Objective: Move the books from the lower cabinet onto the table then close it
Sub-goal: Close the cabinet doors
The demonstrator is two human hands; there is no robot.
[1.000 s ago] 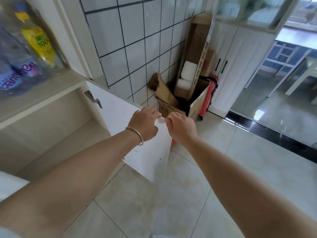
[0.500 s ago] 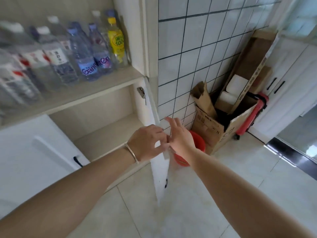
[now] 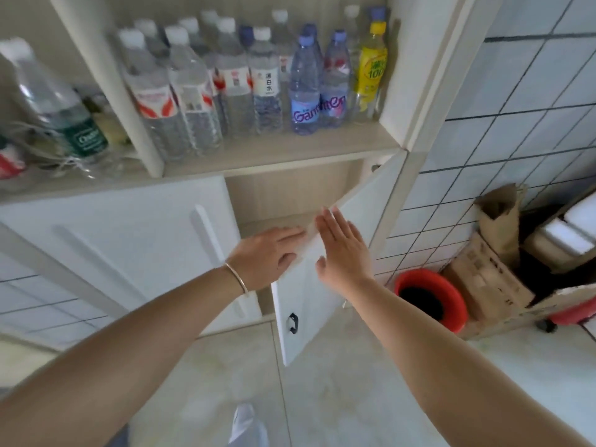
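The lower cabinet (image 3: pixel 274 195) has a white right door (image 3: pixel 361 214) standing partly ajar, its small black handle low on the panel. My right hand (image 3: pixel 342 253) lies flat with fingers spread on the door's outer face near its free edge. My left hand (image 3: pixel 271 256), with a thin bangle at the wrist, rests its fingers on the door's edge from the cabinet side. The strip of cabinet interior that shows is bare shelf. No books and no table are in view. The left door (image 3: pixel 129 240) is shut.
Several water bottles (image 3: pixel 251 85) and a yellow drink bottle (image 3: pixel 372 69) stand on the open shelf above. A red bucket (image 3: pixel 430 296) and torn cardboard boxes (image 3: pixel 490 275) sit on the floor to the right, against the tiled wall (image 3: pixel 516 130).
The right door has swung from wide open to partly ajar. Both hands went from gripping its edge to lying flat on it. The view turned left towards the cabinet.
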